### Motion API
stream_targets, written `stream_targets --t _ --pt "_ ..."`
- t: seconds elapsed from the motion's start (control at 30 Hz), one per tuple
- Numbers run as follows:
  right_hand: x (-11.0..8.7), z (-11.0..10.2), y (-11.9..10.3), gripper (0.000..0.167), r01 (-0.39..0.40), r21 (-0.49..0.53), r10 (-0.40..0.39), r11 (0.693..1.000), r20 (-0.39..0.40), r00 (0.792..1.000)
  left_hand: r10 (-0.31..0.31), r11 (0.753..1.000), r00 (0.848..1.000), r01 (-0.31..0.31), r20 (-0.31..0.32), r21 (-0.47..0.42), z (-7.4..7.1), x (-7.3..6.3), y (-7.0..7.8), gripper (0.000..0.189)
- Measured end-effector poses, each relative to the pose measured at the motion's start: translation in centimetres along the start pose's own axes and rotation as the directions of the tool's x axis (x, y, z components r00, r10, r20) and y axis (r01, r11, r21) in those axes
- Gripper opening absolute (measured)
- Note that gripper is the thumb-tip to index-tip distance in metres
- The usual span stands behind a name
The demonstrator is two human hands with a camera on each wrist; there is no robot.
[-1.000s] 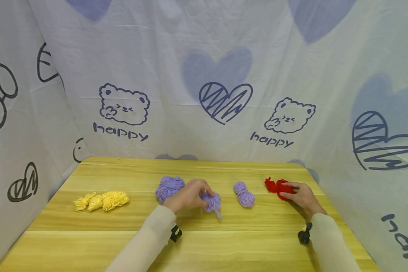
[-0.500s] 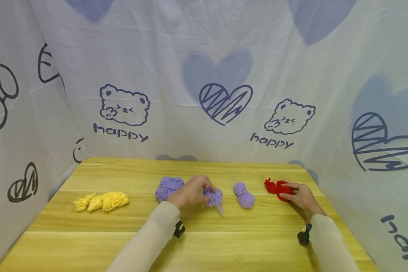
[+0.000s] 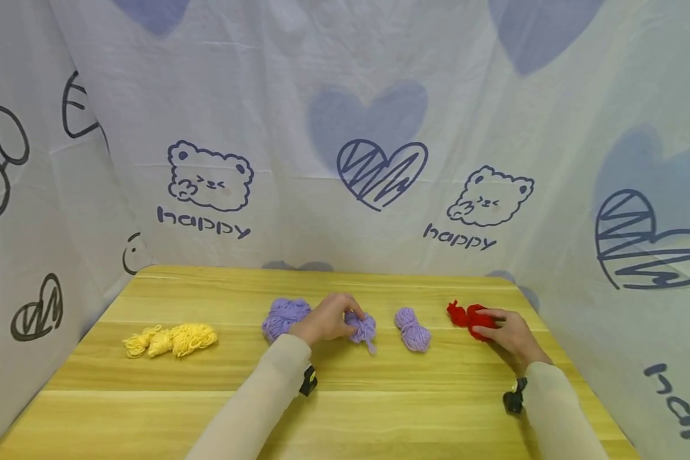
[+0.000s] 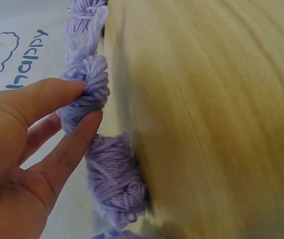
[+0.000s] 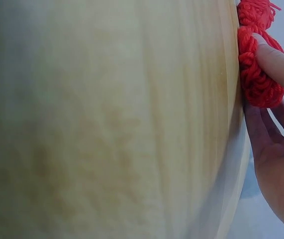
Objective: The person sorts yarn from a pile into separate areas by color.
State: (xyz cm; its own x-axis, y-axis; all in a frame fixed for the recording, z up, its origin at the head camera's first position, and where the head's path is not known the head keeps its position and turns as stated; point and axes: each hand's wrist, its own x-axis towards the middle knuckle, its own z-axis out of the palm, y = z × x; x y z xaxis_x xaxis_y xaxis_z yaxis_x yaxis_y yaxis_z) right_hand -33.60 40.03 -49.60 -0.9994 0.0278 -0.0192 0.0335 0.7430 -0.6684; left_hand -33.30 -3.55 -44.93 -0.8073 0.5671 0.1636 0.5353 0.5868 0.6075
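Observation:
In the head view my left hand (image 3: pixel 328 319) pinches a small lavender yarn bundle (image 3: pixel 365 329) with a loose tail, low over the table. The left wrist view has thumb and fingertips on either side of this yarn bundle (image 4: pixel 98 82). A larger lavender yarn bundle (image 3: pixel 284 316) lies just left of that hand, partly hidden by it. Farther right is a lavender yarn skein (image 3: pixel 412 329), pinched in at its middle. My right hand (image 3: pixel 514 335) holds the fat end of a red yarn skein (image 3: pixel 476 319), with the thumb over the yarn (image 5: pixel 261 74) in the right wrist view.
A yellow yarn skein (image 3: pixel 172 340) lies at the left of the wooden table (image 3: pixel 379 415). White printed cloth (image 3: pixel 299 217) hangs behind the table and along both sides. Each wrist wears a small black camera.
My left hand has shifted slightly right and away from me, carrying the small lavender yarn bundle toward the pinched lavender skein. My right hand and the red skein have stayed put.

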Motion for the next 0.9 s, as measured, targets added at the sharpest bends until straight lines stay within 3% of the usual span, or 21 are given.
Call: stream_targets --t 0.37,0.9 --pt "-0.05 -0.05 -0.05 0.063 0.006 -0.017 -0.007 1.000 -0.011 1.000 -0.029 0.999 1.000 0.029 0.003 0.030 0.42 0.50 -0.02 0.025" --pt "-0.06 -0.11 -0.01 0.061 0.018 -0.026 -0.019 0.999 -0.008 1.000 -0.022 0.999 0.999 0.020 0.037 0.047 0.51 0.92 -0.23 0.023"
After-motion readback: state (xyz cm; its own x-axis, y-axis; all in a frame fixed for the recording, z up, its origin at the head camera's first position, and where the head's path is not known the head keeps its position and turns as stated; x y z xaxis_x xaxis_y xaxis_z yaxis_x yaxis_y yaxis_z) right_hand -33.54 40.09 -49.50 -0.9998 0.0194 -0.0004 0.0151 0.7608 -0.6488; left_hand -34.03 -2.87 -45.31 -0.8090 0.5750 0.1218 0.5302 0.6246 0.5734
